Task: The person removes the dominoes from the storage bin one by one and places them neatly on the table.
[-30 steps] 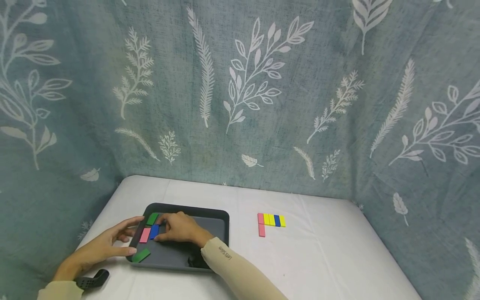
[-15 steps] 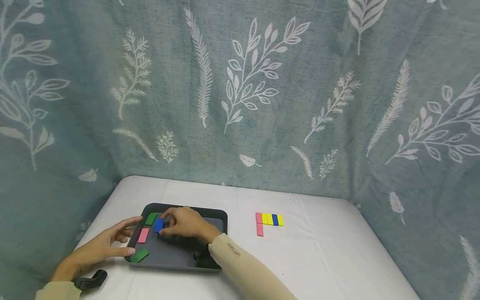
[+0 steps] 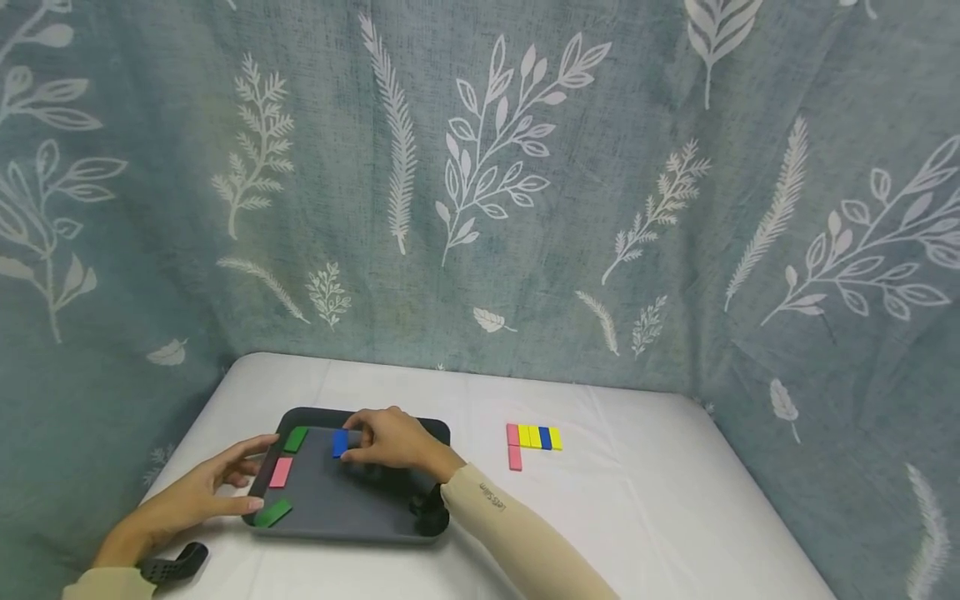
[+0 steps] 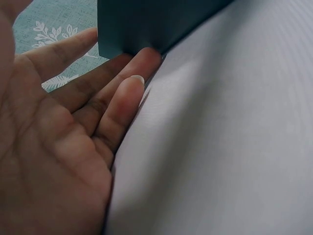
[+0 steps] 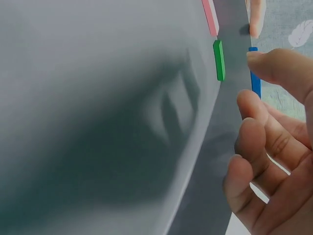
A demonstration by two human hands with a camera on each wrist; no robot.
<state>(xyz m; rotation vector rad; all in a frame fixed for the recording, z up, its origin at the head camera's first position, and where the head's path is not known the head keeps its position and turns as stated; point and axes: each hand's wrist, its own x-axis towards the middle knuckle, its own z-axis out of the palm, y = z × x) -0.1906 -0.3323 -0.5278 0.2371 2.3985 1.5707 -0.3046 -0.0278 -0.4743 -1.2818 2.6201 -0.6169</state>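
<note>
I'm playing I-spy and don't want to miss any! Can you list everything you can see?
Tray: 1, dark grey, on table
Tray tiles: 3, two green, one pink, tray's left end
Held tile: 1, blue, over tray
Table tiles: 6, three yellow, two pink, one blue, right of tray
Table: 1, white, under tray
Curtain: 1, blue-green with white leaves, behind table
Wrist gear: 2, black, at wrists
Sleeves: 2, cream, on forearms
Left hand: 1, bare, at tray's left edge
Right hand: 1, bare, pinching the held tile
</note>
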